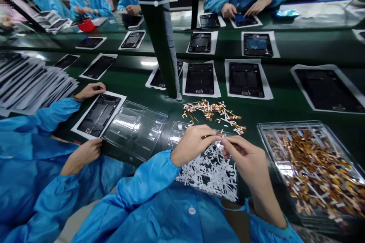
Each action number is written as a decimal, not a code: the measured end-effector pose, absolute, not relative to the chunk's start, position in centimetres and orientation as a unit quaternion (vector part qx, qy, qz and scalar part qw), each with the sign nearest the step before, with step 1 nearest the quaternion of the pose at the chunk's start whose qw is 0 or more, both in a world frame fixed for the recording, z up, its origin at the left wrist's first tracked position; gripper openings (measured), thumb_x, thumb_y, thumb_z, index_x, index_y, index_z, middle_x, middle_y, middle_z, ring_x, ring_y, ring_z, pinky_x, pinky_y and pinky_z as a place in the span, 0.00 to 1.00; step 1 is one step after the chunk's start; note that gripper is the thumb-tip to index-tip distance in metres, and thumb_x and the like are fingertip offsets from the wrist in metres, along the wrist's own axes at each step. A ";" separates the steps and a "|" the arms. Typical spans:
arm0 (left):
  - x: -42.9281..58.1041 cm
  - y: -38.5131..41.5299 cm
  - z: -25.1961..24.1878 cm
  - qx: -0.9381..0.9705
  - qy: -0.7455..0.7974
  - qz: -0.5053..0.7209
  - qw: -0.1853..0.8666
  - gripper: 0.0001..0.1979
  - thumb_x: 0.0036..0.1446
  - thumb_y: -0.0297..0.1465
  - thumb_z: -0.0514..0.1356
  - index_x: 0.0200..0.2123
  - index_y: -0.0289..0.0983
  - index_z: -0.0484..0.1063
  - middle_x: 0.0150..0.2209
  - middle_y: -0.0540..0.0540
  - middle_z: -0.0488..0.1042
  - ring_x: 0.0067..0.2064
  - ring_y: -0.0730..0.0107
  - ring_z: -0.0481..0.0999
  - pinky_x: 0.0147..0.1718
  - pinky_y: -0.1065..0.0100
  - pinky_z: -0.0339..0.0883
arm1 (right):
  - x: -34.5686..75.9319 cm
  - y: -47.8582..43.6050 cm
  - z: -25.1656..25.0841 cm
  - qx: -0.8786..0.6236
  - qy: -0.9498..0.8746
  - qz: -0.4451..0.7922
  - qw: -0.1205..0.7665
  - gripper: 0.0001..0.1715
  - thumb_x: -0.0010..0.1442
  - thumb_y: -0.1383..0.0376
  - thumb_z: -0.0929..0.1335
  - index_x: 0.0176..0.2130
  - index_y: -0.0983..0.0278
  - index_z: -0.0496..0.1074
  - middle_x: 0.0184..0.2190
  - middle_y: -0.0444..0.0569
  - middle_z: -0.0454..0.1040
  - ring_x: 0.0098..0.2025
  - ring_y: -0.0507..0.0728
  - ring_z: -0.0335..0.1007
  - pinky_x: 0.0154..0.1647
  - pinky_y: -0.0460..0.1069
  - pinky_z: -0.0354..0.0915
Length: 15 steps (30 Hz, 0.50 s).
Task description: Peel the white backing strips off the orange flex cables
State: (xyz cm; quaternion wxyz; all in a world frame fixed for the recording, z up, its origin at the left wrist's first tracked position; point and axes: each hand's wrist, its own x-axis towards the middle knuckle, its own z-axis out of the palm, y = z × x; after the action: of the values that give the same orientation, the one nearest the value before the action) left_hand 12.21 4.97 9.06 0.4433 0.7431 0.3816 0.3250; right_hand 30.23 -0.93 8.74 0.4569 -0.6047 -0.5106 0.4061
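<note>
A: White strip [219, 142], where is it now?
B: It is over the near edge of the bench [285, 106], held between the left hand [191, 145] and the right hand [246, 157], above a heap of white scraps [211, 171].
A: How do the hands grip?
B: Both pinch the white strip. On each hand the thumb and forefinger are pressed together on it. It is very small, so its shape I cannot tell.
A: What lies around?
B: Just behind the hands lies a pile of orange and white pieces [213, 112]. Toward the right edge stands a tray of orange flex parts [291, 123]. To the left lies a clear moulded tray [134, 129]. Beside it, a co-worker's hand [90, 91] touches the far corner of a dark housing [99, 115] on its white sheet
</note>
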 end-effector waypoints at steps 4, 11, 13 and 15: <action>10.7 3.7 7.6 0.776 0.365 0.335 0.389 0.11 0.71 0.29 0.58 0.48 0.40 0.82 0.44 0.46 0.84 0.45 0.67 0.83 0.49 0.64 0.77 | 29.2 -2.3 8.3 -0.616 -0.523 0.395 0.438 0.12 0.62 0.52 0.73 0.36 0.58 0.82 0.24 0.46 0.75 0.23 0.55 0.70 0.26 0.51 0.70; 9.9 -0.5 6.2 0.698 0.420 0.499 0.294 0.05 0.64 0.27 0.67 0.43 0.37 0.82 0.38 0.46 0.85 0.38 0.70 0.84 0.41 0.68 0.81 | 26.8 -4.6 7.9 -0.632 -0.517 0.364 0.447 0.09 0.66 0.59 0.72 0.40 0.60 0.83 0.24 0.43 0.76 0.25 0.53 0.72 0.29 0.49 0.68; 9.9 -0.8 5.9 0.697 0.416 0.497 0.307 0.05 0.65 0.27 0.66 0.43 0.37 0.82 0.39 0.46 0.85 0.38 0.70 0.85 0.42 0.68 0.82 | 25.9 -5.1 7.9 -0.633 -0.521 0.362 0.444 0.08 0.67 0.60 0.72 0.42 0.59 0.83 0.25 0.43 0.76 0.25 0.52 0.72 0.29 0.48 0.68; 9.8 -0.7 5.7 0.700 0.415 0.491 0.310 0.04 0.66 0.28 0.66 0.42 0.37 0.82 0.39 0.46 0.85 0.39 0.69 0.85 0.41 0.68 0.83 | 25.2 -5.5 7.9 -0.639 -0.526 0.350 0.439 0.09 0.68 0.61 0.71 0.43 0.59 0.83 0.26 0.43 0.76 0.26 0.52 0.72 0.29 0.48 0.68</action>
State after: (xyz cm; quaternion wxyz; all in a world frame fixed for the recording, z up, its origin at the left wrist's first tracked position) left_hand 9.84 -0.73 5.66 0.3100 0.7004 0.4147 0.4913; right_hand 25.24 -5.47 7.90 0.4386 -0.6388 -0.5262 0.3502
